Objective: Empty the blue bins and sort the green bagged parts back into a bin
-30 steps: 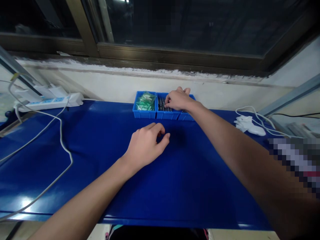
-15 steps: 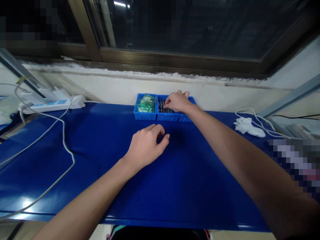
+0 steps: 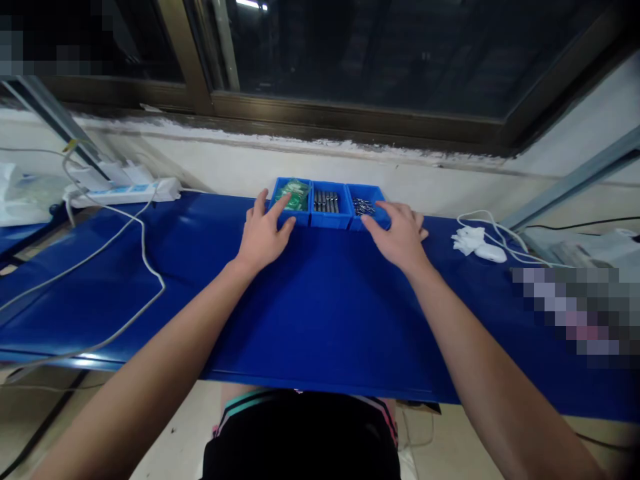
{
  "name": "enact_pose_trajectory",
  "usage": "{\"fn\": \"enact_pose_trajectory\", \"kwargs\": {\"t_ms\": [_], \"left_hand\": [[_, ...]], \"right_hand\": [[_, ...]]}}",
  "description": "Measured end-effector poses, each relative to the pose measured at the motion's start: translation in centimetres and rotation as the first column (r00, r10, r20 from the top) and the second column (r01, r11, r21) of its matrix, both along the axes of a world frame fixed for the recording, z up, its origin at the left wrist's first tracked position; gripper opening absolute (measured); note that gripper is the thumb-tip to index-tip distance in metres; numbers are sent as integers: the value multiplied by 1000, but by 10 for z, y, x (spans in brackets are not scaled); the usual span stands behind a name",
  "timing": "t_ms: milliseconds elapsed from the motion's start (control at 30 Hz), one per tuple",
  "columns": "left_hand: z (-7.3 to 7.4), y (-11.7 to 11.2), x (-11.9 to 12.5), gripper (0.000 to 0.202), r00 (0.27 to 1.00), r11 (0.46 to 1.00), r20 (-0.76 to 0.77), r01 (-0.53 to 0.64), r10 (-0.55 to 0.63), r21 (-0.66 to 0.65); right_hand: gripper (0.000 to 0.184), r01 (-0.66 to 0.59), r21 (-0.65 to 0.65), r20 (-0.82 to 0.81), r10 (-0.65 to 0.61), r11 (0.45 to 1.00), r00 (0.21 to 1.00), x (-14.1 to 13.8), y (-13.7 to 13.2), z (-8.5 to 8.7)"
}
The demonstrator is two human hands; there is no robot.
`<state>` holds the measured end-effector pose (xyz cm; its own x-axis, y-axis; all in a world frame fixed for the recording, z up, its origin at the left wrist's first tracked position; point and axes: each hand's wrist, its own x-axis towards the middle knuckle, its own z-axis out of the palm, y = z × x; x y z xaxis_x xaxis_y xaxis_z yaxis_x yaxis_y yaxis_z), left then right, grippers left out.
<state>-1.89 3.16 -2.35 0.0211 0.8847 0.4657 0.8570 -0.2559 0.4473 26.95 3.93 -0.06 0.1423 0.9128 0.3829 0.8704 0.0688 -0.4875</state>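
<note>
Three small blue bins stand side by side against the wall. Green plastic packets (image 3: 298,197) fill the left bin (image 3: 302,218). In the middle bin (image 3: 331,221) lies a row of dark, slim metallic pieces (image 3: 326,201). The right bin (image 3: 356,223) has small shiny metal parts (image 3: 363,206), too small to name. My left hand (image 3: 264,233) is at the left bin's outer side, fingers spread, holding nothing. At the right bin's front right corner is my right hand (image 3: 400,233), its thumb and fingers apart and nothing in it. Whether either hand touches a bin, I cannot tell.
A white power strip (image 3: 125,193) with plugs sits at the back left, its cable (image 3: 145,247) looping over the blue table (image 3: 320,320). White crumpled tissue (image 3: 469,240) and a white rounded device (image 3: 491,253) with a cord lie at right. A window frame (image 3: 350,123) rises behind.
My right hand has left the middle bin and moved right to the right bin. My left hand has gone forward to the left bin, and its fingers have spread. The view has tilted down.
</note>
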Motion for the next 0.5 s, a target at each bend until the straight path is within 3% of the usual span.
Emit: {"fn": "enact_pose_trajectory", "kwargs": {"t_ms": [67,167,333,400,500], "left_hand": [[-5,10,-8,54,998,995,43,-47,51,-84],[-6,19,-16,51,995,994,98,-22,32,-105],[8,18,-23,51,968,993,220,-113,117,-29],[15,16,-26,51,941,983,284,-175,182,-50],[22,17,-36,37,893,947,318,-288,319,-142]], "right_hand": [[61,-19,-63,45,22,998,999,2,-5,-9],[56,-44,-94,105,53,995,993,1,-4,-13],[57,41,-55,199,-30,998,980,6,-4,1],[56,95,-27,204,-87,995,975,10,-6,7],[39,146,67,141,-155,987,978,17,-6,13]]}}
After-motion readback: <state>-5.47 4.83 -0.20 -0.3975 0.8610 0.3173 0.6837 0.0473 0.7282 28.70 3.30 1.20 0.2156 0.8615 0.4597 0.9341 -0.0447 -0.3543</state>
